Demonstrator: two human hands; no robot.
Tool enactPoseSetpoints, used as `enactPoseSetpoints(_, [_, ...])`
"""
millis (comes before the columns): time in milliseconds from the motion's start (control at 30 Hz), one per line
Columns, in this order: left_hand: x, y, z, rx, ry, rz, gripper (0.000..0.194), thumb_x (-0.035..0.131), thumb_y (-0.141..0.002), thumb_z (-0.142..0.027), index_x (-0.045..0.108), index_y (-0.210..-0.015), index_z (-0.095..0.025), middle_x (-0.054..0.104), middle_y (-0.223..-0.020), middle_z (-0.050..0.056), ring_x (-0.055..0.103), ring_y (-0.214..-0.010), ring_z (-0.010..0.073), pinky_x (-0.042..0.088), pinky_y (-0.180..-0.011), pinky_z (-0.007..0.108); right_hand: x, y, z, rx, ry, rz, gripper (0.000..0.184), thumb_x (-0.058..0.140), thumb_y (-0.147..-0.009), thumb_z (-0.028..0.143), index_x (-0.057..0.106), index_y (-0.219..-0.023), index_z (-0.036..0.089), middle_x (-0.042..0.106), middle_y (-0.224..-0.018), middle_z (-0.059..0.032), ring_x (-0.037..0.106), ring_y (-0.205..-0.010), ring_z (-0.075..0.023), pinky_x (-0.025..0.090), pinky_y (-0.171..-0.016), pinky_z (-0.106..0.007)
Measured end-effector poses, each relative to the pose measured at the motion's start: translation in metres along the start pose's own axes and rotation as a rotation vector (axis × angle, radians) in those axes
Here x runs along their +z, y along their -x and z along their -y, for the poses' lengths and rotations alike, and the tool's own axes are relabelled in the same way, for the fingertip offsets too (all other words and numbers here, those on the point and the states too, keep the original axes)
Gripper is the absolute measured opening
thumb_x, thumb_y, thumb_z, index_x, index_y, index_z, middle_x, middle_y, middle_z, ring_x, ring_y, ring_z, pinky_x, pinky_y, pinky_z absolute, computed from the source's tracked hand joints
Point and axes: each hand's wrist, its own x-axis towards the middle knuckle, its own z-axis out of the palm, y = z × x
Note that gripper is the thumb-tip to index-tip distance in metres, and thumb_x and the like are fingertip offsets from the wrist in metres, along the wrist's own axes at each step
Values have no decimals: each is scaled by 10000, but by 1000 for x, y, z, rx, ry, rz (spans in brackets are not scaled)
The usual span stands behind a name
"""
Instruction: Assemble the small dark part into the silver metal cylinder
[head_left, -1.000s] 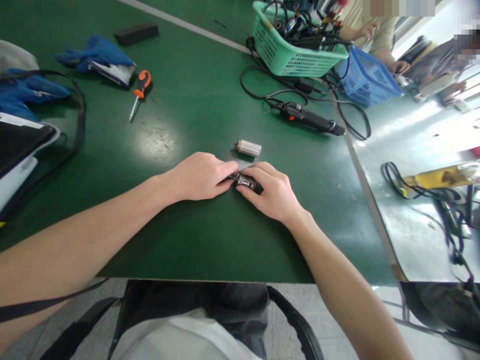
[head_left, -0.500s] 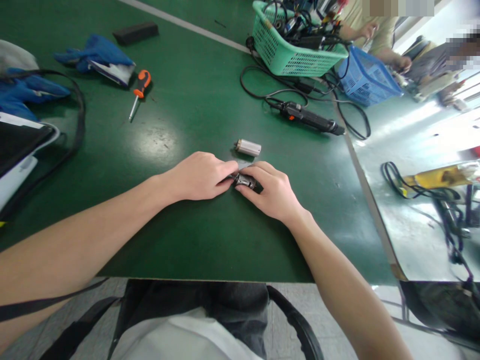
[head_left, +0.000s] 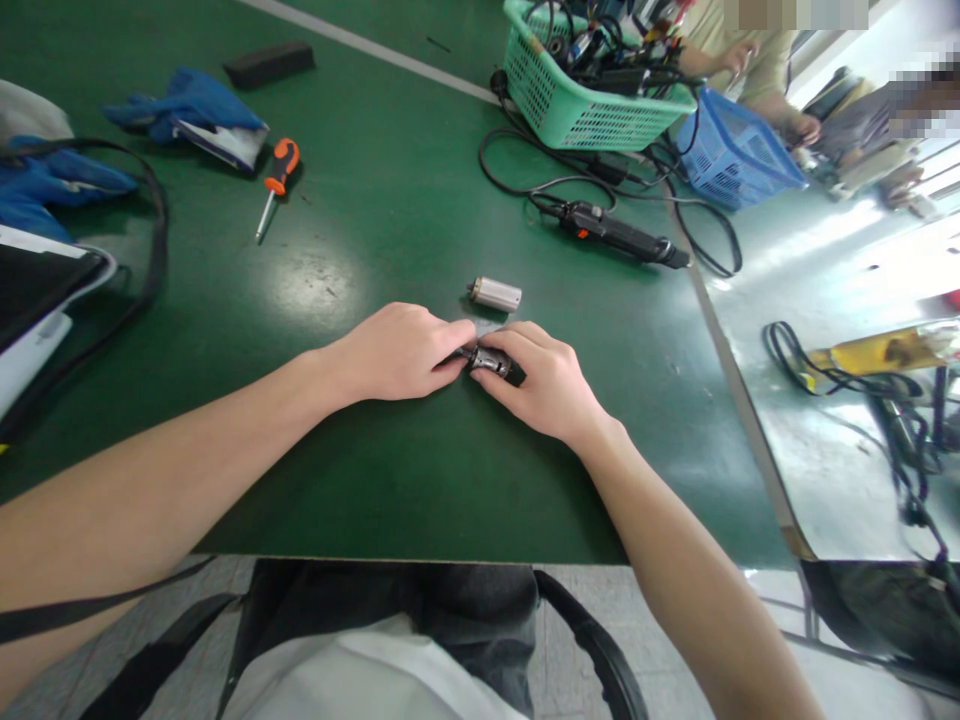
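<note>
Screwdriver [head_left: 278, 180] lies on the left of the worktop [head_left: 375, 480], unheld, well apart from the hands. Step in hand reads as close two-handed work on one small metal part [head_left: 492, 363]: left hand [head_left: 409, 350] has thumb and forefinger pinched on its thin dark left end, tips partly hidden, so can't tell if that end is fixed or a separate bit. Metal part sits between the two hands, roughly crosswise; whether it touches the worktop isn't clear. Silver cylinder [head_left: 496, 294] lies just beyond it, near both hands, touched by neither. Right hand [head_left: 547, 380] is clamped round the metal part's body, thumb on the near side, fingers on the far side. Next move, my guess: calls for right hand steadying the body, left fingers doing fine work. Black power tool [head_left: 615, 235] lies farther right, unheld.
</note>
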Motion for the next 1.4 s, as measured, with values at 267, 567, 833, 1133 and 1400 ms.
enactPoseSetpoints(267, [-2, -1, -2, -12, 9, 4, 246, 501, -988, -354, 672, -1022, -181, 724, -740, 57, 682, -650, 221, 352, -558, 320, 0, 0, 1, 9, 0, 12, 203, 660, -952, 264, 666, -1153, 235, 723, -1075, -88, 677, -1029, -280, 556, -914, -435])
enactPoseSetpoints(567, [-2, 0, -1, -18, 12, 12, 259, 491, -992, -366, 669, -1016, -179, 727, -746, 60, 679, -651, 221, 345, -562, 318, 0, 0, 1, 0, -2, 10, 213, 653, -945, 247, 649, -1157, 222, 719, -1085, -91, 676, -1035, -278, 551, -926, -433])
enactPoseSetpoints(833, [-1, 0, -1, -4, 4, -7, 241, 491, -991, -362, 656, -991, -186, 709, -715, 46, 671, -635, 217, 311, -553, 327, -1, -1, 3, -1, 8, 13, 204, 636, -940, 227, 643, -1144, 235, 713, -1062, -85, 674, -1015, -277, 551, -907, -429])
enactPoseSetpoints(1133, [-1, 0, -1, -8, 19, -13, 244, 490, -986, -358, 664, -976, -187, 713, -715, 46, 672, -632, 212, 320, -550, 321, -2, -1, 3, -1, 12, 14, 201, 632, -923, 218, 645, -1123, 238, 706, -1041, -80, 669, -997, -271, 554, -903, -424])
enactPoseSetpoints(1400, [-1, 0, -2, -7, 20, -7, 251, 485, -988, -359, 669, -980, -187, 718, -726, 52, 672, -637, 218, 329, -552, 325, 0, -1, 2, 4, 14, 10, 204, 633, -913, 215, 645, -1115, 234, 705, -1041, -83, 670, -1006, -273, 553, -910, -426])
